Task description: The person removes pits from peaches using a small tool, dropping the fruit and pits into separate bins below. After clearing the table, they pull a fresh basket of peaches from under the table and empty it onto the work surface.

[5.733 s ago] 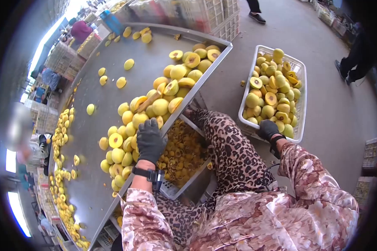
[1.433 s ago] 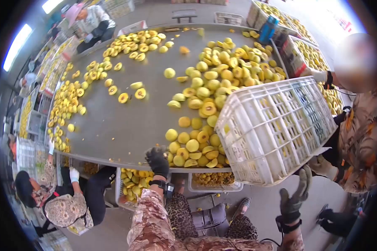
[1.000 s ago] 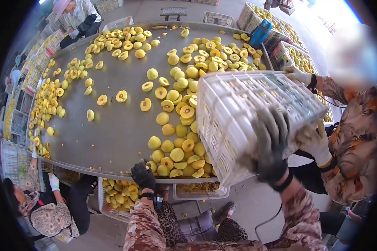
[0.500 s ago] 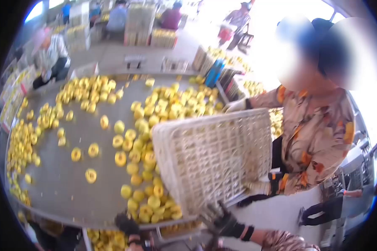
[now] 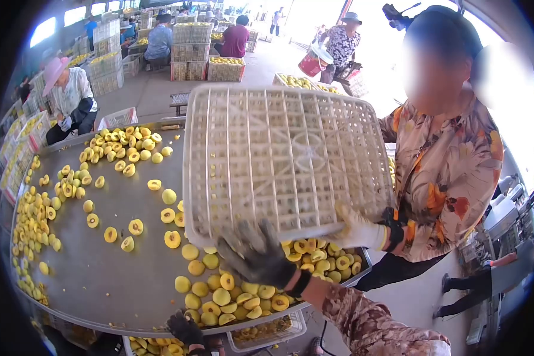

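A white plastic crate (image 5: 291, 160) is tilted up over the right part of the metal table (image 5: 136, 279), its slatted bottom facing me. My right hand (image 5: 258, 255), in a dark glove, has its fingers spread against the crate's lower left edge. A co-worker's pale-gloved hand (image 5: 359, 228) holds the lower right edge. Halved yellow fruit (image 5: 237, 296) lies under and in front of the crate. Near the table's front edge is my left hand (image 5: 185, 327), dark-gloved, fingers apart, with no object visible in it.
A co-worker in a flowered shirt (image 5: 451, 178) stands at the right. More fruit (image 5: 41, 213) covers the table's left side. Below the front edge sits a crate (image 5: 270, 332) with fruit pieces. Stacked crates (image 5: 190, 50) and seated people are further back.
The crate has risen and swung up, hiding the fruit behind it. My right hand has moved up and left onto its edge. My left hand is slightly lower.
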Demonstrator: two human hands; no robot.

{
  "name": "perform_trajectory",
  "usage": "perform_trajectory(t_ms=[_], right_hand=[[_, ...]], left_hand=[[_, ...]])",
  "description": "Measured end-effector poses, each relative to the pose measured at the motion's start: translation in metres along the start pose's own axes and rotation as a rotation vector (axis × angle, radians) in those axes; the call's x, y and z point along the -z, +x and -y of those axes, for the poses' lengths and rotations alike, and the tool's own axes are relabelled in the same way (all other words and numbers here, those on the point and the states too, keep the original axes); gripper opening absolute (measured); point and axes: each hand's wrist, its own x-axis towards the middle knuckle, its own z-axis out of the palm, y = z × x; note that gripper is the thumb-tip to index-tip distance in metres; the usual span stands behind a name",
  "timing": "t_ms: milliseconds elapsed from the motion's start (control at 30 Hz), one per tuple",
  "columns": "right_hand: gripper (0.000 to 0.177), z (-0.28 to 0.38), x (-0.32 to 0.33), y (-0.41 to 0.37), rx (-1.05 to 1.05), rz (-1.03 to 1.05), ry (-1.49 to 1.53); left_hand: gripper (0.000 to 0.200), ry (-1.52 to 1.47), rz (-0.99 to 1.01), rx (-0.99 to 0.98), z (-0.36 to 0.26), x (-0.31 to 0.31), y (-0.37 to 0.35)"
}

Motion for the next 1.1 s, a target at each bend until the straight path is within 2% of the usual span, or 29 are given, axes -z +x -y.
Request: perform_trajectory(t_ms=[67,133,200,233,267,300,367,400,433,500,533,600,700,767,800,833,867,933,1000,1067,1100], right_hand=[[0.056,-0.024,-0.007,0.055,-0.044,-0.026,0.158],[0.057,-0.037,-0.004,0.091,-0.073,-0.091,0.133],[0.053,-0.024,0.015,0.100,-0.125,-0.151,0.191],[0.052,-0.008,0.026,0.089,-0.091,-0.125,0.194],[0.051,0.002,0.036,0.072,-0.076,-0.040,0.219],[0.055,0.028,0.035,0.016,0.006,0.112,0.227],[0.048,0.069,0.052,-0.051,-0.034,0.425,0.393],[0.048,0.087,0.060,-0.086,-0.048,0.531,0.489],[0.049,0.108,0.072,-0.129,-0.057,0.668,0.523],[0.048,0.124,0.097,-0.182,-0.115,0.822,0.683],[0.051,0.135,0.113,-0.187,-0.172,0.962,0.777],[0.050,0.155,0.134,-0.215,-0.123,1.016,0.806],[0.048,0.172,0.152,-0.219,-0.153,1.108,0.843],[0.048,0.174,0.145,-0.226,-0.150,1.069,0.829],[0.048,0.172,0.147,-0.231,-0.174,1.072,0.807],[0.047,0.169,0.147,-0.228,-0.186,1.089,0.790],[0.047,0.166,0.142,-0.226,-0.187,1.090,0.772],[0.047,0.163,0.128,-0.234,-0.270,1.129,0.732],[0.047,0.162,0.118,-0.256,-0.332,1.175,0.706],[0.048,0.173,0.095,-0.272,-0.345,1.199,0.716],[0.050,0.183,0.083,-0.267,-0.297,1.110,0.752]], left_hand=[[0.025,-0.039,0.003,0.002,0.001,-0.003,0.001],[0.026,-0.011,0.039,0.028,-0.001,-0.005,-0.002],[0.034,0.034,0.182,0.082,0.004,-0.015,-0.003],[0.032,0.003,0.156,0.050,0.018,-0.035,-0.010],[0.027,0.033,0.139,0.087,0.014,-0.036,-0.018],[0.033,0.011,0.148,0.114,0.012,-0.036,-0.022],[0.047,-0.032,0.162,0.168,0.002,-0.039,-0.020],[0.038,0.380,0.503,0.204,-0.005,-0.028,-0.007],[0.029,0.762,0.867,0.096,-0.014,-0.016,0.007],[0.011,0.119,0.156,0.006,-0.012,0.023,-0.014],[0.010,0.079,0.115,0.005,-0.013,0.028,-0.010],[0.014,0.053,0.012,-0.019,-0.015,0.039,-0.004],[0.020,0.069,0.094,0.133,-0.017,0.018,0.011],[0.022,0.108,-0.156,0.029,-0.022,0.025,0.042],[0.040,-0.049,0.014,0.001,-0.016,0.017,0.049],[0.057,-0.230,0.265,-0.061,-0.001,0.002,0.059],[0.072,-0.252,0.022,-0.183,0.003,0.006,0.052],[0.053,-0.109,-0.187,-0.261,0.016,0.035,0.053],[0.053,-0.037,-0.284,-0.279,0.036,0.060,0.043],[0.052,0.006,-0.100,-0.082,0.062,0.044,0.007],[0.050,-0.043,-0.074,-0.051,0.075,0.026,-0.004]])
